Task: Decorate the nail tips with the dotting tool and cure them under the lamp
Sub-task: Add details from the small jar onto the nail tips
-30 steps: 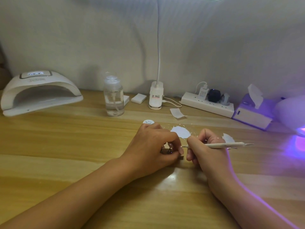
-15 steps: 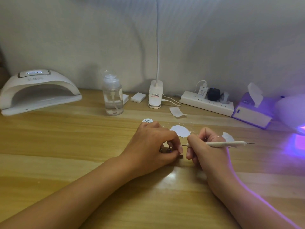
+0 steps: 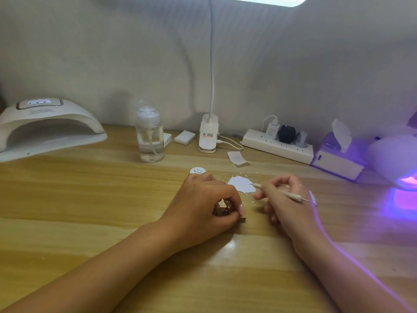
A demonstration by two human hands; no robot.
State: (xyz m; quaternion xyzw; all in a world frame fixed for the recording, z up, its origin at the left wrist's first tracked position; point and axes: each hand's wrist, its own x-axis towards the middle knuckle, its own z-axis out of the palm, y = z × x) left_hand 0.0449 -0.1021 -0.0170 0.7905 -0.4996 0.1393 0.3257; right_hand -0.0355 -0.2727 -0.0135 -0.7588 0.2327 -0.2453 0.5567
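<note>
My right hand has lifted away from the left since the earlier frame. The dotting tool pinched in it now slants, its front tip at the right edge of the white paint patch at frame centre. My left hand stays curled, gripping the nail tips on their dark holder against the table, just left of centre and apart from the right hand. A white curing lamp sits at upper left, and a violet-lit lamp at the right edge.

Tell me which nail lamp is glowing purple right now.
The right lamp, at the picture's edge, casting purple light on the table; the left lamp shows no glow inside.
</note>
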